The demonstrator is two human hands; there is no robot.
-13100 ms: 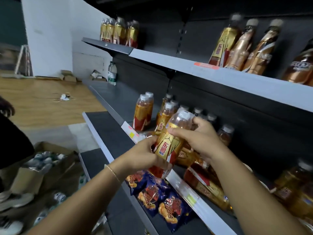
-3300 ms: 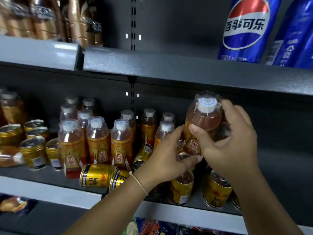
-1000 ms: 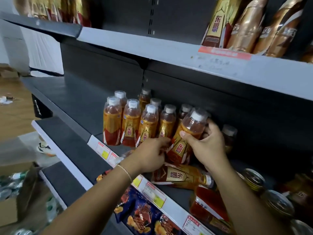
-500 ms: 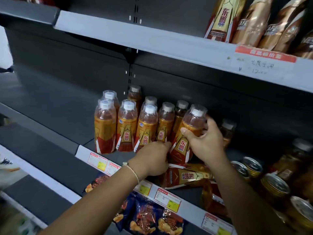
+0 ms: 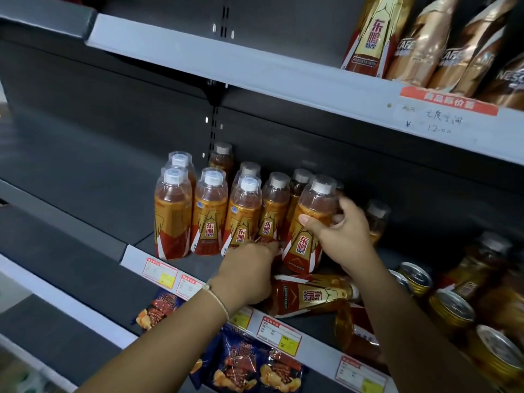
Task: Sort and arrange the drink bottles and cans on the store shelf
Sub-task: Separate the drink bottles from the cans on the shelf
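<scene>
Orange plastic drink bottle (image 5: 306, 231) now upright, joined to row near shelf front edge (image 5: 158, 265); right hand (image 5: 343, 236) fingers still curled round it, left hand (image 5: 249, 270) steadies base, fingers hidden.

The left hand (image 5: 249, 275) hides its own fingers and the base of the bottle behind it. Right of the lying bottle (image 5: 309, 297), the cans (image 5: 450, 310) are blurred and cut by the edge.
</scene>
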